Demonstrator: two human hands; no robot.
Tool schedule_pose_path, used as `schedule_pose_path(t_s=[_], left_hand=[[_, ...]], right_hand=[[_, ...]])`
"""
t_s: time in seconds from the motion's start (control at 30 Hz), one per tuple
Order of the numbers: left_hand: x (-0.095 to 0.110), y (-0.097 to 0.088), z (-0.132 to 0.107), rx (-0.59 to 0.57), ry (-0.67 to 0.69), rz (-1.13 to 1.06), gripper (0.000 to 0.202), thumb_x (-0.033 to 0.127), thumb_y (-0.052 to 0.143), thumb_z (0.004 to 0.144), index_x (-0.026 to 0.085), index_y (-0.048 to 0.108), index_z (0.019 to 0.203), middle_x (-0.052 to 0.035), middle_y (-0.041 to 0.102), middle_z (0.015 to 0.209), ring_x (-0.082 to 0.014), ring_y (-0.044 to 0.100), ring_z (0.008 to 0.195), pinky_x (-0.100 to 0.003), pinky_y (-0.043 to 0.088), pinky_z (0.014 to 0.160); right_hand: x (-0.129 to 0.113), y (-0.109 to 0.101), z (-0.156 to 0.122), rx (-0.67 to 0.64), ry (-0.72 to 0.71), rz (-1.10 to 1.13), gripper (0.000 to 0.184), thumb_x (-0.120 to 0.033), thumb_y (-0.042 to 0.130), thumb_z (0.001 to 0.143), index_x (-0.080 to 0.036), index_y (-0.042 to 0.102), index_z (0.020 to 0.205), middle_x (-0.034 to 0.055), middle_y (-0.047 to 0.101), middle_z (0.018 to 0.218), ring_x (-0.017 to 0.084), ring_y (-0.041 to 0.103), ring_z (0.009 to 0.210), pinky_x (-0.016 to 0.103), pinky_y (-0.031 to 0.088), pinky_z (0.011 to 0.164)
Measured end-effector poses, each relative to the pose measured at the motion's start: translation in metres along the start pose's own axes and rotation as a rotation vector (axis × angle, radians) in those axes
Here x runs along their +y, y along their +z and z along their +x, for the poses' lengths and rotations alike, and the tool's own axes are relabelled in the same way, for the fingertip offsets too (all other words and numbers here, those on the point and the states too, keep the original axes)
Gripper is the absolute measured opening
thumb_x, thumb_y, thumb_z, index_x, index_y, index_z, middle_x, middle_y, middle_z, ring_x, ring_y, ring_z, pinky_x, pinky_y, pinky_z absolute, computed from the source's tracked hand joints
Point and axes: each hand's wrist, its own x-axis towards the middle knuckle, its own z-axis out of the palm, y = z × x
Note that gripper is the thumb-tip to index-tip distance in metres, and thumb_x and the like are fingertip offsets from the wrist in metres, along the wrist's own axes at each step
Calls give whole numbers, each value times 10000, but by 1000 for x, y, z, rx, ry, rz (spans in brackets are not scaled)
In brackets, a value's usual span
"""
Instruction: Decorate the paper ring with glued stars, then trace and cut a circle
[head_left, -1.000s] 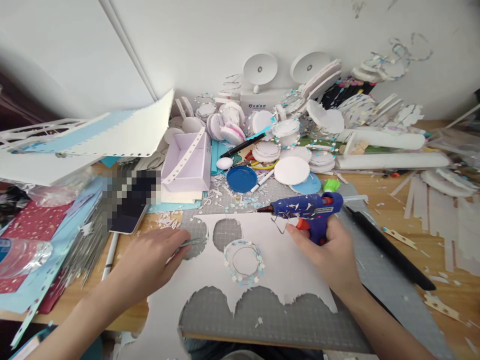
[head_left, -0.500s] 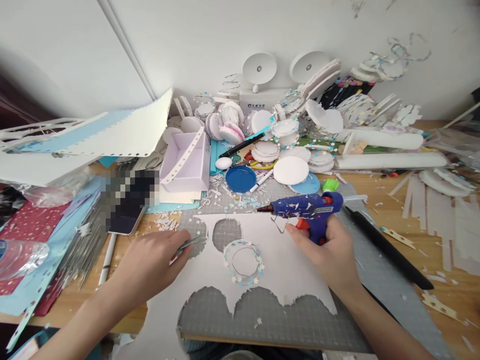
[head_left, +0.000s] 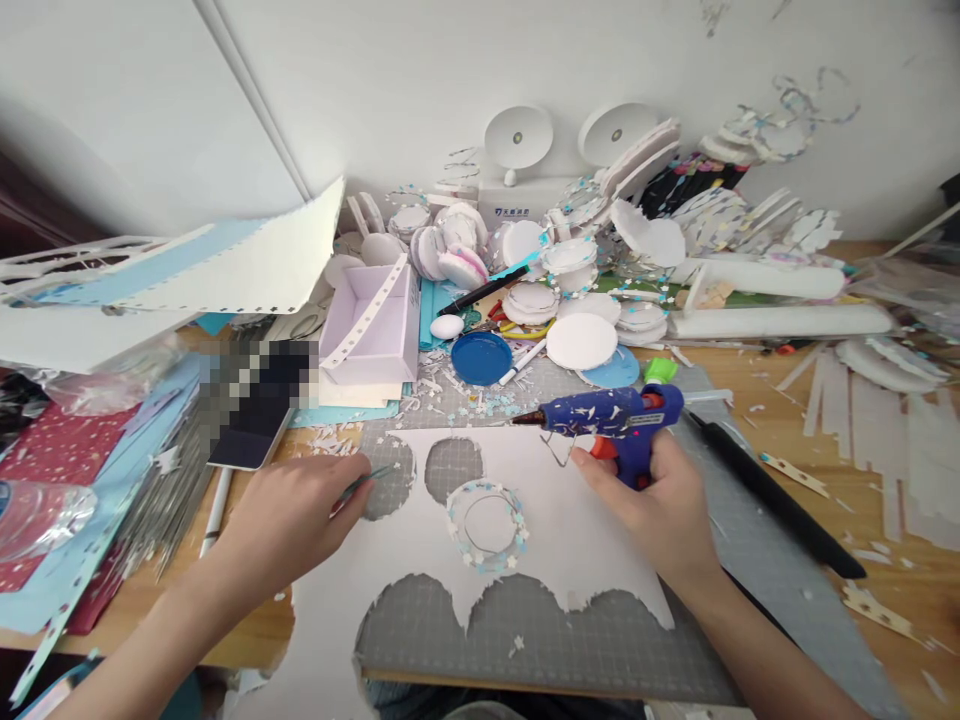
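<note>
Two hands of mine work over a cluttered wooden desk (head_left: 825, 440), on which lies a grey gridded cutting mat (head_left: 570, 640). On the mat sits a large white sheet of paper with round holes cut out of it (head_left: 585, 540). My right hand (head_left: 664, 510) rests on the sheet's right part, fingers wrapped around the grip of a blue hot glue gun (head_left: 607, 415); its nozzle points left, above the sheet's far edge. My left hand (head_left: 289, 520) lies at the sheet's left edge, pinching thin metal tweezers (head_left: 371, 478) whose tips reach over one round hole. Between both hands, flat on the sheet, lies a small wire ring trimmed with tiny blue and white paper flowers (head_left: 486, 522), touched by neither hand.
</note>
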Motion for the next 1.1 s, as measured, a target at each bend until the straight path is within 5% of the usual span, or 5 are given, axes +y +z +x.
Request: schedule_pose_path(t_s=[0.4, 0.73, 0.93, 1.1], left_hand=[[-7, 0, -4, 101, 41, -98, 284, 298, 362, 918, 196, 611, 826, -18, 640, 644, -190, 606, 593, -270, 332, 525], [-5, -14, -10, 159, -96, -637, 214, 356, 488, 897, 204, 599, 796, 6, 624, 711, -135, 533, 641, -225, 367, 563], [11, -34, 0, 207, -48, -966, 212, 333, 557, 877, 189, 591, 724, 26, 567, 643, -100, 470, 575, -197, 379, 537], [27, -43, 16, 125, 37, -1142, 205, 314, 559, 884, 182, 612, 737, 40, 525, 581, -82, 437, 526, -180, 358, 485]], right_hand=[[-2, 0, 1, 1, 10, 6, 257, -399, 726, 635, -229, 542, 694, -29, 539, 532, 143, 493, 452, 269, 407, 408], [-1, -1, 0, -32, 57, 64, 261, -393, 733, 674, -229, 539, 735, -16, 528, 568, 146, 475, 489, 282, 384, 442], [8, -5, 14, -288, 176, 372, 270, -370, 739, 710, -223, 520, 766, -36, 525, 627, 109, 459, 497, 273, 400, 492], [-8, -9, 17, -519, 361, 662, 292, -308, 781, 681, -186, 552, 815, 28, 641, 833, 70, 458, 520, 220, 351, 435]])
